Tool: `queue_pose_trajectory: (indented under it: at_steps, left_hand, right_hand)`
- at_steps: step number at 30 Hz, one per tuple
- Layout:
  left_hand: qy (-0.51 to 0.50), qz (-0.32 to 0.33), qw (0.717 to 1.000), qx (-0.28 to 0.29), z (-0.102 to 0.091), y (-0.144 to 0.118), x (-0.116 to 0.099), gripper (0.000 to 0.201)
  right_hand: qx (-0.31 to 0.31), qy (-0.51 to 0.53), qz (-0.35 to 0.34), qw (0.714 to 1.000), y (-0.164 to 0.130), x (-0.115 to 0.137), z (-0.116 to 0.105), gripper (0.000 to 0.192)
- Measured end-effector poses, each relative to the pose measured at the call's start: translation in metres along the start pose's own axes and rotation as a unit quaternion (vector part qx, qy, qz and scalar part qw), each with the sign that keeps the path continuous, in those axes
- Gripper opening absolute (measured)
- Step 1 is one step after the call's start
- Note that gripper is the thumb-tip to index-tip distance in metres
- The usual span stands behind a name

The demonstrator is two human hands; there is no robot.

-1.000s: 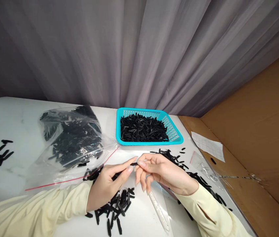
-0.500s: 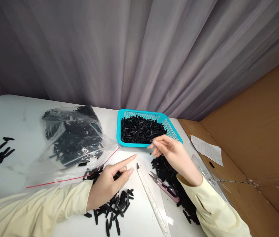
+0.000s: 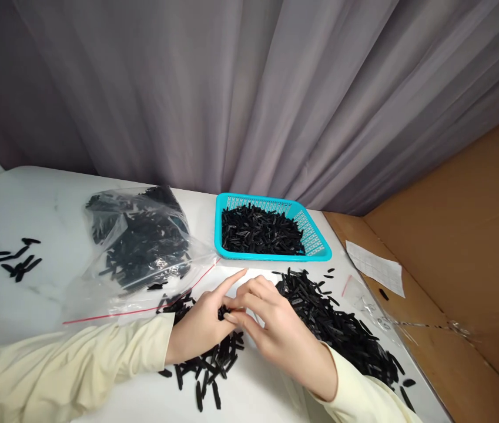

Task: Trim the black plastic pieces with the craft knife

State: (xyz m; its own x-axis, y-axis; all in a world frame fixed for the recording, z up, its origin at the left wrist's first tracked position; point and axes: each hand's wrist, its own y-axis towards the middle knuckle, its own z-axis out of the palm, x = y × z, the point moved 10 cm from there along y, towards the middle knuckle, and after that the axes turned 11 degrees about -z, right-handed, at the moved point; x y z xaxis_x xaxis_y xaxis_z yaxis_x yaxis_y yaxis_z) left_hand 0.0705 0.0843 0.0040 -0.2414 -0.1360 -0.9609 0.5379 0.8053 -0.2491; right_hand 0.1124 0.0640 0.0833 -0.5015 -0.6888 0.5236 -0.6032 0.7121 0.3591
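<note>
Your left hand (image 3: pixel 203 326) and right hand (image 3: pixel 275 329) meet over the small black sticks (image 3: pixel 211 364), at 6 o'clock from both. Fingers curled; I cannot tell what they hold.

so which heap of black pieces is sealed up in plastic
The one in the clear bag, left of the teal basket; the others lie loose or in that open basket.

You face a grey curtain (image 3: pixel 249 94) hanging in long folds behind the white bench (image 3: pixel 24 205). To your right stands a brown cardboard wall (image 3: pixel 465 235), meeting the bench edge. The light is soft and even.
</note>
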Motion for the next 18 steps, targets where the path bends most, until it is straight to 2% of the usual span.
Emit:
queue_pose_trajectory:
  at_steps: [3, 5, 7, 10, 12, 18]
  left_hand:
    - [0.021, 0.008, 1.0, -0.009, 0.0, 0.0, -0.002, 0.065]
    - [0.022, 0.012, 0.999, -0.019, -0.001, 0.0, -0.005, 0.058]
    - [0.025, 0.014, 0.999, -0.034, -0.004, 0.0, -0.007, 0.053]
    - [0.026, 0.032, 0.997, -0.059, -0.01, -0.003, -0.012, 0.049]
    - [0.02, 0.042, 0.996, -0.07, -0.012, -0.004, -0.014, 0.047]
    - [0.023, 0.053, 0.995, -0.087, -0.015, -0.006, -0.015, 0.046]
  right_hand:
    - [-0.021, 0.053, 0.02, 0.998, 0.002, -0.012, -0.002, 0.013]
    - [-0.035, 0.124, 0.079, 0.989, 0.001, -0.029, -0.005, 0.014]
    - [-0.047, 0.219, 0.161, 0.961, -0.004, -0.048, -0.005, 0.014]
    - [-0.073, 0.363, 0.237, 0.898, -0.011, -0.065, 0.0, 0.019]
    - [-0.085, 0.418, 0.25, 0.869, -0.014, -0.069, 0.002, 0.022]
    - [-0.085, 0.486, 0.251, 0.833, -0.016, -0.072, 0.007, 0.022]
